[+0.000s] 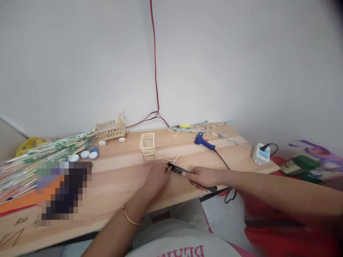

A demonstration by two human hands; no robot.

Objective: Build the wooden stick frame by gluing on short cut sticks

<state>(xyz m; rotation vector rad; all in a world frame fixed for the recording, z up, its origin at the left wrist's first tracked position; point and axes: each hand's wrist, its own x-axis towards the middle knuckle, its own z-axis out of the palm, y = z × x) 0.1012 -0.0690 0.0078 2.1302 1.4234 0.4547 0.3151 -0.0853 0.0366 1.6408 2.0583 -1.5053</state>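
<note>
My right hand (200, 176) is closed round a long black hand tool (178, 169), which looks like a cutter; its exact kind is not clear. The tool's tip meets a thin wooden stick (175, 159) beside the fingers of my left hand (158, 176). Those fingers are pinched together on the stick, partly hidden by the back of the hand. A few loose sticks lie on the table just past the tip. Beyond my left hand stands a small open frame of wooden sticks (148, 146).
A stick-built cart (109, 131) with white wheels stands against the wall. White caps (85, 154) and wrapped sticks (53, 151) lie at left. A blue glue gun (205, 142) rests at right, its cord running down over the front edge. A white power socket (261, 153) sits at the right end.
</note>
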